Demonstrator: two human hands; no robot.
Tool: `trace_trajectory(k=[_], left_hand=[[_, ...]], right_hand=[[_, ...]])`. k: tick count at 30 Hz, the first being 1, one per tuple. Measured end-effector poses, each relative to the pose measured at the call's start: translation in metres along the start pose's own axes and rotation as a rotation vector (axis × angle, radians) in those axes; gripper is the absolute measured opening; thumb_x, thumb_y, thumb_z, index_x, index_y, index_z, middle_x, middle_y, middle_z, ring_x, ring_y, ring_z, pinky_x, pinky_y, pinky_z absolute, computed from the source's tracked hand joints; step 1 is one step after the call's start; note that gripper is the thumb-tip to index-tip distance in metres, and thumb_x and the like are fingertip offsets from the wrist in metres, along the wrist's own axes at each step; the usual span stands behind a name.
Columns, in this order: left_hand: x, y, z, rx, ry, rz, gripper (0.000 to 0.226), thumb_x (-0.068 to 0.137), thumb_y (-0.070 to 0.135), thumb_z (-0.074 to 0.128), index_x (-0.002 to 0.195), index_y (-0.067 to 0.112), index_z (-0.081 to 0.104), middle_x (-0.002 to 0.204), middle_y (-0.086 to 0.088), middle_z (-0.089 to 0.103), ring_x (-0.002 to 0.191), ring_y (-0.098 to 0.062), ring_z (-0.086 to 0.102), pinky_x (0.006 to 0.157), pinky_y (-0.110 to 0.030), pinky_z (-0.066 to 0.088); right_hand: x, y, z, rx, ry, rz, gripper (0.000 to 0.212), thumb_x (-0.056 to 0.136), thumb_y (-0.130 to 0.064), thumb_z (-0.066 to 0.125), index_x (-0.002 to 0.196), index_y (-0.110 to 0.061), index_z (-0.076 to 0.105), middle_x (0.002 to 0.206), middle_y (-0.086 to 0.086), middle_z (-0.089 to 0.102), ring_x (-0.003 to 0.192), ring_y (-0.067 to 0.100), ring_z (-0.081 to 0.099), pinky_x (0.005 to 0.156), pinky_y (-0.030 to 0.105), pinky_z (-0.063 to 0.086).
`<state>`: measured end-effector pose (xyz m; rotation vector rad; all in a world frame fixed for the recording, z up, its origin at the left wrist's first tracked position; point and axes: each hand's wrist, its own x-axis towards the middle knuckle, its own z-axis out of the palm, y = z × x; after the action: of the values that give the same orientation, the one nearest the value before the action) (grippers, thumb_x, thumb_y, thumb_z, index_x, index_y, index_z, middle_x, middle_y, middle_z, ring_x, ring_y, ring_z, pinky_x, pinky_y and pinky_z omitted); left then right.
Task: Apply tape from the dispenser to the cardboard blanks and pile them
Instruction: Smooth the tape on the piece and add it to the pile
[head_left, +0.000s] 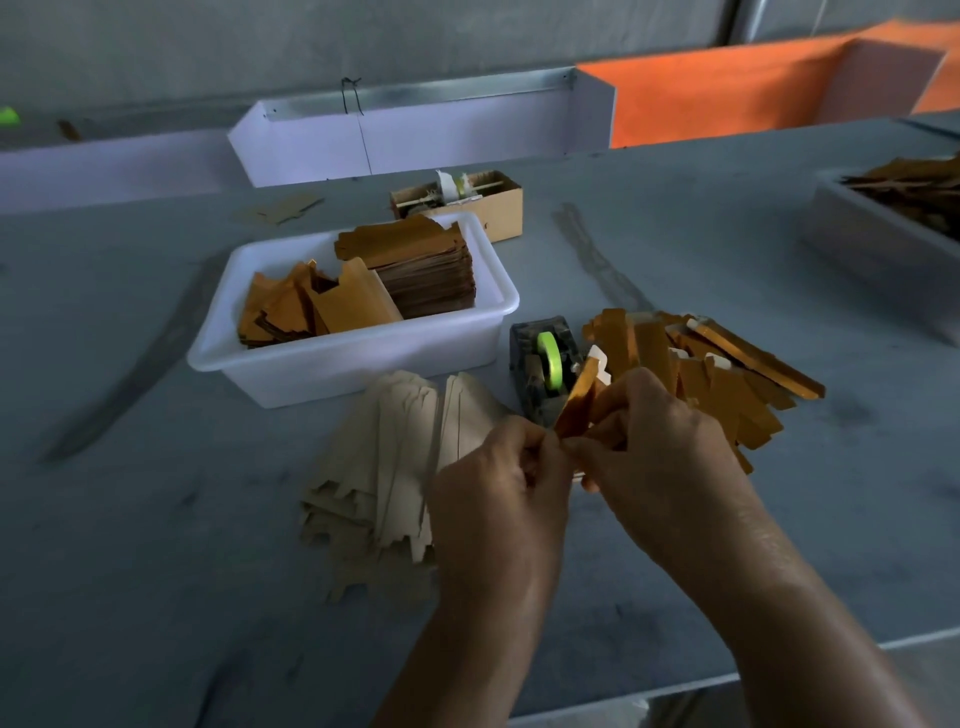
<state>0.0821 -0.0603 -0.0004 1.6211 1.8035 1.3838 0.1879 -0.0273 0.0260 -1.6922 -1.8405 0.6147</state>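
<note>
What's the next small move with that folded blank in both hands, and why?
Probably lay the folded gold blank on the gold pile at right. Both the left hand and right hand pinch its lower end beside the tape dispenser, as if pressing tape down.

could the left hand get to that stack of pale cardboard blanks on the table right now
Probably yes, once freed: the left hand is pinching the gold blank together with the right hand, but the pale blanks lie just beside it, uncovered.
</note>
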Motion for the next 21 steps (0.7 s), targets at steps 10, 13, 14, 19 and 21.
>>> trace_trajectory(k=[10,13,14,19,21], left_hand=[[0.01,-0.006,-0.005,-0.251,-0.089,-0.247,0.017,0.088,0.033,0.059,0.073,0.028,0.065,0.07,0.013,0.07,0.064,-0.004,0.067,0.053,-0.02,0.054],[0.009,-0.015,-0.004,-0.268,-0.161,-0.293,0.019,0.091,0.035,0.058,0.074,0.033,0.066,0.072,0.012,0.07,0.065,-0.006,0.067,0.051,-0.025,0.056],[0.009,-0.017,-0.004,-0.281,-0.191,-0.312,0.019,0.092,0.036,0.057,0.075,0.034,0.066,0.07,0.008,0.07,0.064,-0.01,0.068,0.054,-0.033,0.058],[0.013,-0.021,-0.003,-0.238,-0.247,-0.327,0.024,0.097,0.025,0.05,0.077,0.028,0.063,0.076,0.002,0.072,0.071,-0.017,0.071,0.056,-0.038,0.057],[0.018,-0.025,-0.009,-0.116,-0.176,-0.29,0.018,0.096,0.025,0.052,0.081,0.028,0.062,0.076,0.004,0.07,0.072,-0.014,0.069,0.063,-0.042,0.057]], right_hand=[[-0.003,0.006,0.004,0.188,0.012,0.017,0.052,0.061,-0.068,0.05,0.09,-0.025,0.051,0.075,-0.011,0.059,0.066,0.002,0.058,0.055,0.014,0.044],[0.0,0.013,0.011,0.413,-0.077,0.094,0.021,0.076,-0.041,0.066,0.088,-0.026,0.058,0.076,-0.007,0.063,0.071,0.006,0.062,0.062,0.017,0.047],[0.0,0.015,0.013,0.448,-0.068,0.089,0.012,0.079,-0.033,0.067,0.086,-0.029,0.058,0.074,-0.009,0.063,0.07,0.003,0.062,0.06,0.014,0.044],[0.007,0.018,0.016,0.495,0.021,0.08,0.013,0.088,-0.025,0.06,0.093,-0.037,0.059,0.082,-0.008,0.064,0.081,0.011,0.064,0.073,0.029,0.051],[0.019,0.023,0.008,0.452,0.117,0.089,0.014,0.09,-0.025,0.058,0.091,-0.039,0.057,0.08,-0.008,0.063,0.075,0.011,0.063,0.07,0.031,0.053]])
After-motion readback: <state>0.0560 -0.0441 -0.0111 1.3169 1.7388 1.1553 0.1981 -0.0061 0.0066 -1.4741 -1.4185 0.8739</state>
